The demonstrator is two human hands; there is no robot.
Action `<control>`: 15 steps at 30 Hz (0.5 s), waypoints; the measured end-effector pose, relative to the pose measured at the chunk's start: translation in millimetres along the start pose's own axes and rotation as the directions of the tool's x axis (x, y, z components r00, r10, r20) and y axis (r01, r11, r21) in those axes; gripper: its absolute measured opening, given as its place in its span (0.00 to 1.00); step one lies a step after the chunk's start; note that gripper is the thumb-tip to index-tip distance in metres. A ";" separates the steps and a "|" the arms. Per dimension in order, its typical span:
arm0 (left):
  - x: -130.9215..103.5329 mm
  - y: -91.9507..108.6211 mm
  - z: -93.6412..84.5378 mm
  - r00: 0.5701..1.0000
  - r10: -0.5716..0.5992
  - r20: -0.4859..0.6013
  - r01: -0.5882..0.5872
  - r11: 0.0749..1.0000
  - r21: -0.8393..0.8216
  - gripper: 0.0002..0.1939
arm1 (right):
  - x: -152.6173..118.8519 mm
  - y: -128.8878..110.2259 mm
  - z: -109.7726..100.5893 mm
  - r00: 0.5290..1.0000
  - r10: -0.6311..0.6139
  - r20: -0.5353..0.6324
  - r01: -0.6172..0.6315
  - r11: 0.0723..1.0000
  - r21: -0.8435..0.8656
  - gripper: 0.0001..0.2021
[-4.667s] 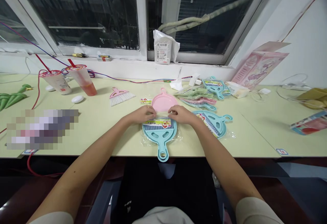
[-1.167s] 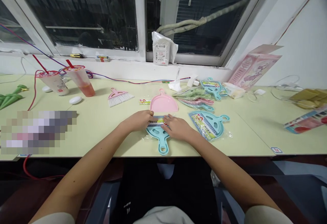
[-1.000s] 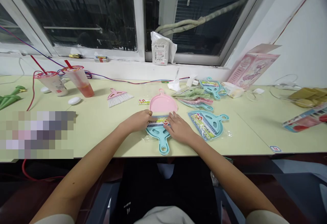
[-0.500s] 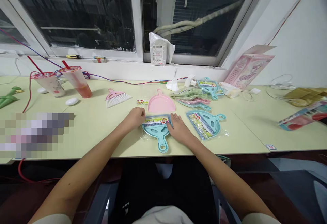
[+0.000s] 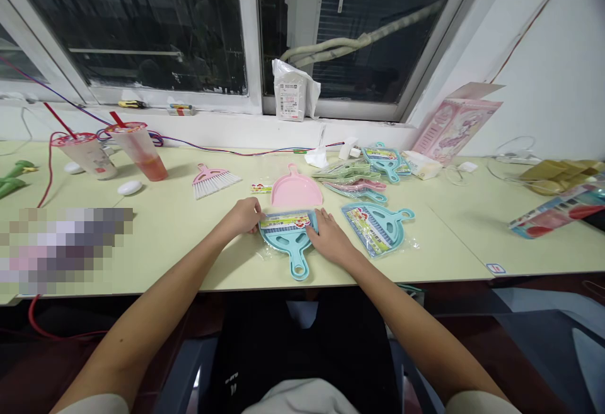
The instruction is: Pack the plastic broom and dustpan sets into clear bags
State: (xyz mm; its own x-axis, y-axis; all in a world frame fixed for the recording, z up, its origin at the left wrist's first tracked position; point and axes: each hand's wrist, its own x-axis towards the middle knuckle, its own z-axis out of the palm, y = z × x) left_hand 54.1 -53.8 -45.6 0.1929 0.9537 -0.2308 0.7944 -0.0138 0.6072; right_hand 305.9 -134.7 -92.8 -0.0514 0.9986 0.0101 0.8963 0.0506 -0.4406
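A light blue dustpan and brush set in a clear plastic wrapper lies before me, handle toward the near edge. At its upper left corner, my left hand is closed, its fingertips pinching the wrapper's edge. My right hand rests on the set's right side with its fingers stretched out. Just beyond lies a bare pink dustpan, beside a small printed card. A pink brush with white bristles is farther left. To the right sits another wrapped blue set.
More wrapped sets are piled toward the window, near a pink box. Two drink cups with red straws stand at the back left, near a white oval object. A cable runs along the wall.
My left hand's fingers have shifted slightly at the wrapper's corner. The right hand stays on the set. The whole view has moved a little.
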 end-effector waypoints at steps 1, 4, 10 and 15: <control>0.2 -0.4 0.6 1.000 0.000 0.008 -0.001 1.000 0.010 0.05 | -0.1 0.3 0.0 1.000 0.000 0.002 0.000 1.000 0.011 0.37; 1.4 -2.1 1.7 1.000 0.006 0.017 -0.007 0.999 0.035 0.06 | -0.8 1.1 -0.9 1.000 0.016 0.008 -0.017 0.998 0.053 0.37; 4.1 -1.3 2.8 0.999 0.035 0.005 -0.035 0.998 0.057 0.07 | -3.7 1.0 -8.4 1.000 0.019 -0.006 -0.018 0.993 0.114 0.36; 10.6 -5.1 6.0 0.999 0.045 0.003 -0.046 0.998 0.034 0.08 | -3.8 5.8 -12.5 0.999 -0.018 -0.037 0.024 0.987 0.160 0.31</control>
State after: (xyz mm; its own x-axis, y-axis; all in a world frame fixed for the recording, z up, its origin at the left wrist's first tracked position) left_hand 55.5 -45.3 -55.7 0.2308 0.9511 -0.2055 0.8040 -0.0674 0.5908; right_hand 316.8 -138.0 -84.2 -0.0516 0.9974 0.0512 0.8127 0.0717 -0.5782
